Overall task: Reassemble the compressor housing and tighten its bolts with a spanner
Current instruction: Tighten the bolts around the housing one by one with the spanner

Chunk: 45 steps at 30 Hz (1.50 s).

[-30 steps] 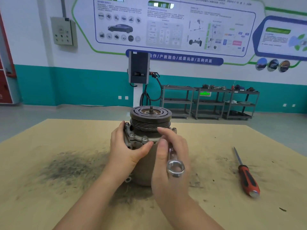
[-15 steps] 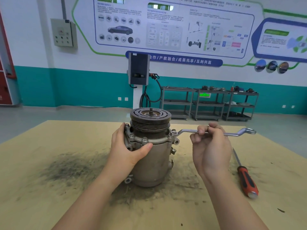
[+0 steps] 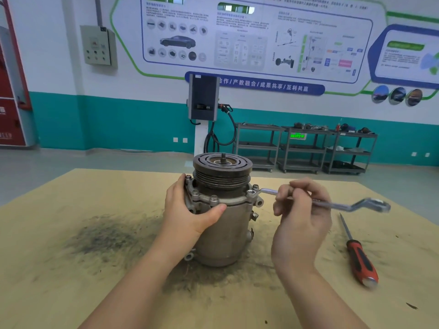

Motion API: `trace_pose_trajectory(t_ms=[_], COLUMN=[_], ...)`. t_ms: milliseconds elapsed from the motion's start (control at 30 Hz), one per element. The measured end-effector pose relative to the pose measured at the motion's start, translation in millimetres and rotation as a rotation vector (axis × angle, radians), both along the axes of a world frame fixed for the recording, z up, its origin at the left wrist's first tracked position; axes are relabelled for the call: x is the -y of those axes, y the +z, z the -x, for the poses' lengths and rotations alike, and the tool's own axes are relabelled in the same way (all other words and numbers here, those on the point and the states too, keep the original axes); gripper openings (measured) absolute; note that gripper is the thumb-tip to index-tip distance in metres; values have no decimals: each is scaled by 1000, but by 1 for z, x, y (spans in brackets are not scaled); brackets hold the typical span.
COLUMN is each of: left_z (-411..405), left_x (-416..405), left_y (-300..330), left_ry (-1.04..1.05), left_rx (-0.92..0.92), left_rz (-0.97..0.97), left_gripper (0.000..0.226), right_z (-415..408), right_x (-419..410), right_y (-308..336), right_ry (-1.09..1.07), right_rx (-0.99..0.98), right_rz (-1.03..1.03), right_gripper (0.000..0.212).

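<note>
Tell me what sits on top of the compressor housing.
A grooved pulley with a small centre shaft tops the compressor housing; bolts ring its flange. Whatever lies beneath the pulley is hidden.

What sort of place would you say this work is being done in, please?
Probably an automotive training workshop: a wall poster with car and component diagrams, a grey wall-mounted charging unit with a cable, and grey metal shelving carts holding parts.

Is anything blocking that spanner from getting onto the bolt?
Nothing visible. The spanner, held in the right hand, already has its ring end on the bolt at the compressor's right flange; the left hand steadies the other side.
</note>
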<state>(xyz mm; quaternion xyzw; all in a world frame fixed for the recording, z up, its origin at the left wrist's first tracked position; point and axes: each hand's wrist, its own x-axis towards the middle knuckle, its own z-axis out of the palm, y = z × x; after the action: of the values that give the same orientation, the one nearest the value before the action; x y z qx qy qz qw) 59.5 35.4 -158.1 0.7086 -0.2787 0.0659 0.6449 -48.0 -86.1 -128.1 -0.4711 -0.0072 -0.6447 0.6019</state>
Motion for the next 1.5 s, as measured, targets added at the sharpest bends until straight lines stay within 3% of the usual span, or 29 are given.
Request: trace_pose_trajectory(t_ms=[167, 300, 367, 433, 567, 667, 1000, 1133, 1367, 1433, 1500], left_z=[-1, 0, 1, 2, 2, 2, 2, 3, 2, -1, -4], left_x=[-1, -4, -5, -6, -6, -5, -7, -8, -10, -10, -10], left_y=[-1, 2, 3, 4, 4, 4, 5, 6, 6, 6, 6], left_ry=[-13, -37, -38, -46, -34, -37, -74, -79, -64, -80, -128], left_rx=[-6, -5, -6, -11, -9, -5, -24, -24, -16, -20, -33], left_rz=[13, -5, -10, -12, -14, -23, -17, -22, -51, -57, -54], left_gripper=[121, 116, 122, 124, 125, 119, 113, 124, 122, 110, 76], right_z=[-4, 0, 6, 10, 10, 8, 6, 3, 1, 0, 0], right_x=[-44, -35, -25, -16, -1, 10, 49, 50, 48, 43, 36], right_y=[-24, -13, -2, 7, 13, 16, 15, 14, 11, 9, 4], right_ry=[-185, -210, -159, -27, 278, 396, 536, 353, 427, 322, 166], right_rx=[-165, -213, -77, 7, 8, -6, -256, -353, -279, -253, -215], right_rz=[499, 639, 565, 361, -74, -220, -398, -273, -241, -231, -192], right_gripper=[14, 15, 6, 11, 20, 26, 22, 43, 58, 59, 56])
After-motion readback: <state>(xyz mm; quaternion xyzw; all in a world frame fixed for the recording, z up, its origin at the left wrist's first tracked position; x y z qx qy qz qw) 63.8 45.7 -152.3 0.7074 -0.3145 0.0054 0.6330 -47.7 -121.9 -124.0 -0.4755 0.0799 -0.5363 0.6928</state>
